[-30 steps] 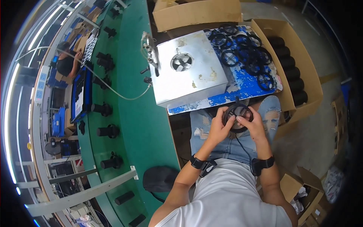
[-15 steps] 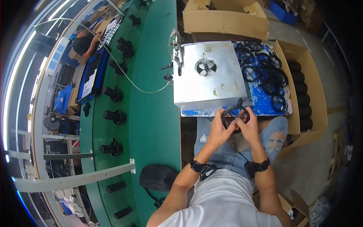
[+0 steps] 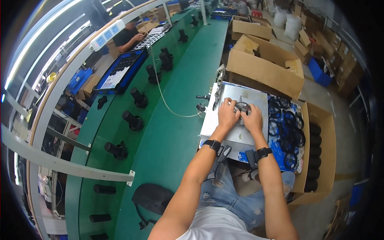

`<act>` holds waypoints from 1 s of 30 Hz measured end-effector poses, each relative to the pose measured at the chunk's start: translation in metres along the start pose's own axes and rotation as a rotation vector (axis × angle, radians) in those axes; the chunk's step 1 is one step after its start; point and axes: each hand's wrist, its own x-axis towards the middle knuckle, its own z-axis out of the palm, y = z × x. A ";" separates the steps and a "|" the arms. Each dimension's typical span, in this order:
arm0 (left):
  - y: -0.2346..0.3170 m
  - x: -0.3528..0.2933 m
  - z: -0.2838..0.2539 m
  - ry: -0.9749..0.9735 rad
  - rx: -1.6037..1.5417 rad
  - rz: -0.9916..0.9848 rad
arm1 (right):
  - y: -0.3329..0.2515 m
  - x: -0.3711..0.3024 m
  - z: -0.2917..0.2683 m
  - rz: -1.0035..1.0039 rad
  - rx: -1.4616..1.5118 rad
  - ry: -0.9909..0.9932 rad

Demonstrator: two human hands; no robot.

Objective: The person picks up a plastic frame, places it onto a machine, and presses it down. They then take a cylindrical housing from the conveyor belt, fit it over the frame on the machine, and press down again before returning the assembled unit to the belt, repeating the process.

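Note:
A black spoked ring [image 3: 241,105] lies over the round opening on top of the silvery metal box [image 3: 212,122]. My left hand [image 3: 228,115] grips its left side, fingers curled round the rim. On the opposite side, my right hand [image 3: 253,120] closes on it too, with the thumbs near each other at the ring's near edge. The opening beneath is mostly hidden by ring and hands. Beside the box, a heap of similar black rings [image 3: 287,134] rests on a worn blue board.
A metal clamp [image 3: 219,78] with a clear tube stands at the box's far left. Left runs a green bench [image 3: 168,140] with black cylindrical parts [image 3: 132,120] and a black bag [image 3: 152,200]. Cardboard boxes [image 3: 266,74] stand behind; another [image 3: 326,160] at right holds black cylinders. A person works far left.
Both hands have carried the ring forward from above my lap, at the box's near edge, to the opening on top of the box. The view has also shifted and tilted farther ahead.

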 end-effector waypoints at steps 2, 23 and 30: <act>0.000 0.012 0.006 -0.013 0.024 -0.003 | 0.008 0.013 0.004 0.011 -0.069 0.021; -0.042 0.030 0.022 0.110 0.025 0.206 | 0.036 0.005 0.019 -0.284 -0.264 -0.086; -0.033 0.003 0.000 -0.205 -0.041 0.033 | 0.024 0.003 -0.003 -0.282 -0.309 -0.174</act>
